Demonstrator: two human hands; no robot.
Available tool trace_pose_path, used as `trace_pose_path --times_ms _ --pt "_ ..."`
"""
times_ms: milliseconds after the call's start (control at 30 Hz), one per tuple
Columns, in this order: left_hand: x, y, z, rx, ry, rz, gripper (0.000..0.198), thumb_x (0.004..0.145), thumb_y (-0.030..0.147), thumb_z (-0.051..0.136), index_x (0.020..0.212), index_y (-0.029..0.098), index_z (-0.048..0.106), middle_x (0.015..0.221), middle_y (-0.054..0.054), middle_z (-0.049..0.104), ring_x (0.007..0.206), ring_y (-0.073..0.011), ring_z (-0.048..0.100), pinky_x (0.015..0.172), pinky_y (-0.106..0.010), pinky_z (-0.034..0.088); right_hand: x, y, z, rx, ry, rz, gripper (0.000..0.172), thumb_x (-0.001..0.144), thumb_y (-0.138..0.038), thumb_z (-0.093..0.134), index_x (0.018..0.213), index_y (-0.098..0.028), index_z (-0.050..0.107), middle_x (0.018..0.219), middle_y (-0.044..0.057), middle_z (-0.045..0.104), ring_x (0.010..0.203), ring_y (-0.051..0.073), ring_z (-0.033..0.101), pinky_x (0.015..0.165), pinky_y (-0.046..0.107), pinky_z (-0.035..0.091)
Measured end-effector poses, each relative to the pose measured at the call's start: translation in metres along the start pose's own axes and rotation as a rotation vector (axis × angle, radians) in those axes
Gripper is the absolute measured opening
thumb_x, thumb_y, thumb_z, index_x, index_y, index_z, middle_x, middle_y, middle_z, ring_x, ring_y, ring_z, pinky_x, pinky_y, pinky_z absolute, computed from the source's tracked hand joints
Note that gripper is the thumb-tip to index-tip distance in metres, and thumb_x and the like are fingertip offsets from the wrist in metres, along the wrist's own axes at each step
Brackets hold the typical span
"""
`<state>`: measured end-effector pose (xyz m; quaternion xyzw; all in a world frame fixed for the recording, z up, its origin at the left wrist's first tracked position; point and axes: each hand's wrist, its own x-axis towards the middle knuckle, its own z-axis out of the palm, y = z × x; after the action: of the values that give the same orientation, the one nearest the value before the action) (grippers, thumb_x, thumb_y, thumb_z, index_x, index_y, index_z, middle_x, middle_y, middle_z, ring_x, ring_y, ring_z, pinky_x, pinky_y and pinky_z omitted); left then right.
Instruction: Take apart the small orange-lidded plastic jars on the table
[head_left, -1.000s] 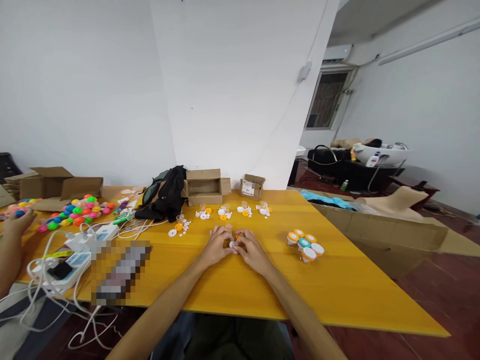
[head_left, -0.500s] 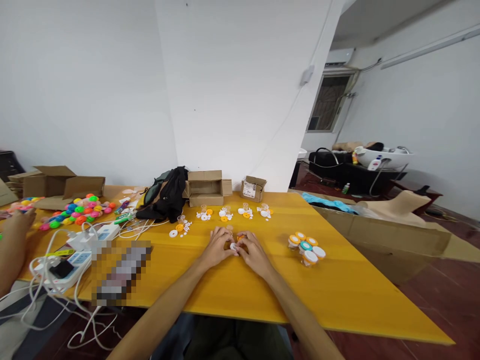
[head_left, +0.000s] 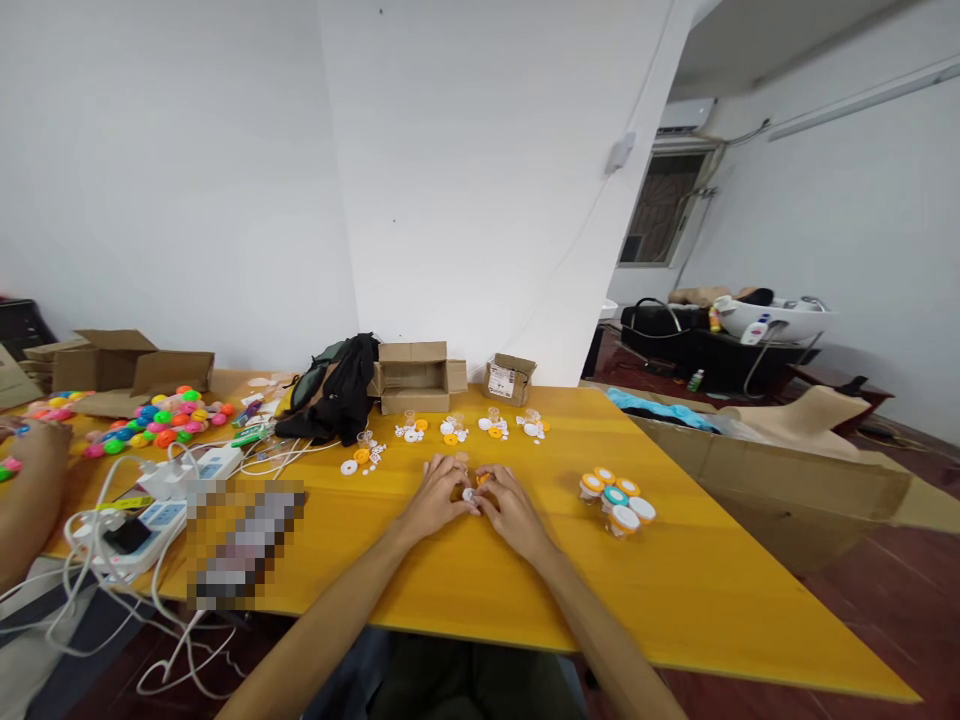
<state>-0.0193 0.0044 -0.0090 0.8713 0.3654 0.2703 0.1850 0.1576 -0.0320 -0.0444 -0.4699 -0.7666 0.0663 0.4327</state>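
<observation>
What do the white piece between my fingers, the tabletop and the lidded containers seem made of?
White piece: probably plastic, evenly white; finish unclear.
Tabletop: perhaps laminated wood, slightly glossy, streaky grain.
Lidded containers: likely smooth plastic; lids opaque, bodies clear, possibly glass.

Dark clothing (head_left: 472,685) is worn (both forearms (head_left: 349,602) are bare).

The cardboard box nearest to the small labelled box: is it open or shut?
Open: the cardboard box shows its hollow inside, and a flap sticks out rightward.
</observation>
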Motion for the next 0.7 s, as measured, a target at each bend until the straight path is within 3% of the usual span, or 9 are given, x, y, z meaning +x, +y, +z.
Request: trace_pose_path --times_ms 700 --pt "0.0005 -0.0035 0.0029 -0.003 0.006 0.022 0.024 0.071 0.029 0.084 0.085 0.023 0.066 0.110 -0.003 0.062 0.107 -0.0257 0.049 0.092 -0.040 0.036 0.0011 -0.0019 -0.0001 -0.003 0.005 0.003 0.018 0.087 -0.012 0.053 0.080 -0.025 0.063 0.103 0.007 0.062 0.097 0.023 0.059 0.085 0.038 0.051"
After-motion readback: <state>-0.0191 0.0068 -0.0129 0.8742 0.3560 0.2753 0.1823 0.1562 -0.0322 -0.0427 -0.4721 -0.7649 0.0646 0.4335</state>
